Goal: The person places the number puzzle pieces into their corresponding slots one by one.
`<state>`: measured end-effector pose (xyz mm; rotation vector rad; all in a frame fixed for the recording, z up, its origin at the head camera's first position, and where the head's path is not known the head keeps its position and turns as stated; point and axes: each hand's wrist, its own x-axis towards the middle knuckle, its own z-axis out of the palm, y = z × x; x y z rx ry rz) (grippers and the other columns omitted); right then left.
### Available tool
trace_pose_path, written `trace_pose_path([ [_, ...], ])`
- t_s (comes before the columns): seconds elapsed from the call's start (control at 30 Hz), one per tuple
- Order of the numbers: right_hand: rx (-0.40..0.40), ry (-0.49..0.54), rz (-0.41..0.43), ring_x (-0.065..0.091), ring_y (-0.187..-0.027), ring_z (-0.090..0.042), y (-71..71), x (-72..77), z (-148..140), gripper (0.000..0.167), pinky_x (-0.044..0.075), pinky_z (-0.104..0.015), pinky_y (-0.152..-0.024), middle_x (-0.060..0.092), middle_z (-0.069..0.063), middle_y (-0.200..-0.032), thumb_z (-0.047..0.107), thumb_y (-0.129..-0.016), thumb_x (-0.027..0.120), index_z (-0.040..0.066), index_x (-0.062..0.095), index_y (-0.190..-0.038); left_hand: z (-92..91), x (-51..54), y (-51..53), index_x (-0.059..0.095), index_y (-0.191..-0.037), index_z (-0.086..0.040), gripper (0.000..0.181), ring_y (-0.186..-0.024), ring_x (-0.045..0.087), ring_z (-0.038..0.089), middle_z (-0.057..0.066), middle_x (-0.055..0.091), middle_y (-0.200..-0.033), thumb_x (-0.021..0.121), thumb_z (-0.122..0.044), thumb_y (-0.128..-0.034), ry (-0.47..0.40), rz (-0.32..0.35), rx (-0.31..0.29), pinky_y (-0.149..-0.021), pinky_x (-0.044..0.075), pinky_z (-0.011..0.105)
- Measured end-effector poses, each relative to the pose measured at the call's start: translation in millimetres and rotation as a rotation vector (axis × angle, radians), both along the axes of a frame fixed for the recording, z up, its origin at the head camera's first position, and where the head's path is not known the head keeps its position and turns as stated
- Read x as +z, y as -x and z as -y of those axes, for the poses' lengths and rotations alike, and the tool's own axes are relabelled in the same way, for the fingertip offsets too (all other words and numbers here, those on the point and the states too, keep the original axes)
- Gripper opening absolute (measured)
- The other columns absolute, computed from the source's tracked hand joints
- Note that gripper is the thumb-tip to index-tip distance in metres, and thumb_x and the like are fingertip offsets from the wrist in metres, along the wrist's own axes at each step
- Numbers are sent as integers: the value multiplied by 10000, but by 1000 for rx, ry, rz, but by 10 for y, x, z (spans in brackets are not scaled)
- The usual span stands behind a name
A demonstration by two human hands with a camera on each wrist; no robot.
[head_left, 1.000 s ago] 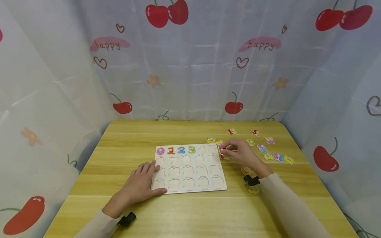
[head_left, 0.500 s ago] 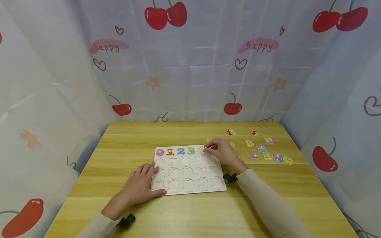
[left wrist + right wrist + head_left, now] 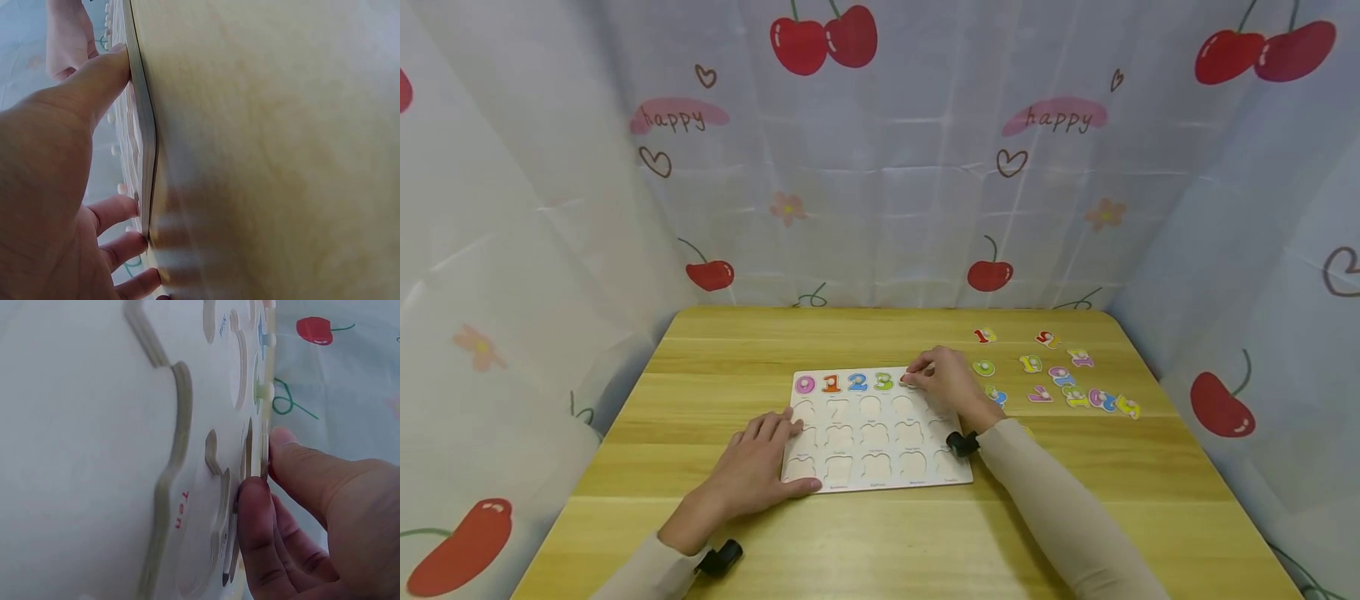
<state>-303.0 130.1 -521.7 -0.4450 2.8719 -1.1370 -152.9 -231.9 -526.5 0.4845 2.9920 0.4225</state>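
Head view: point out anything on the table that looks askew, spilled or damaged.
Only the loose number pieces right of the puzzle board look untidy: they lie at mixed angles, and some appear to touch or overlap. I see nothing spilled or visibly damaged.

One board [image 3: 855,437], four fitted numbers [image 3: 857,382], one pinched piece [image 3: 904,382], at least ten loose pieces [image 3: 1040,394], two wrist cameras [image 3: 721,557].

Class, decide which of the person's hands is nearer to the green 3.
Right. The right hand is just to the right of the green 3; the left hand is farther off, at the left edge of the board.
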Motion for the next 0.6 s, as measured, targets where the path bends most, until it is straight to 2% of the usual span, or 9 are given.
trace_pose_path([
  [0.23,-1,-30,-15,741,-931,-174,20,-37,18,120,626,-347,-847,797,-33,-1045,261,-1036,918,149,900,-999,0,-24,6,594,-1668,-108,1075,-1625,491,472,196,465,-1839,813,-850,-922,-5,-21,-7,-1216,511,718],
  [0.43,1,-51,-10,714,-893,-165,40,-27,26,127,597,-336,-810,820,-7,-980,264,-1032,924,168,901,-951,-2,-23,9,584,-1679,-104,1093,-1636,478,480,197,452,-1847,805,-860,-921,-12,-7,-5,-1226,499,732],
  [0.6,18,-61,6,715,-891,-158,44,-14,36,124,589,-320,-787,832,7,-1001,276,-1036,920,181,904,-958,6,-30,6,584,-1679,-104,1094,-1636,480,479,198,454,-1846,802,-863,-922,-8,-10,-1,-1231,500,726],
])
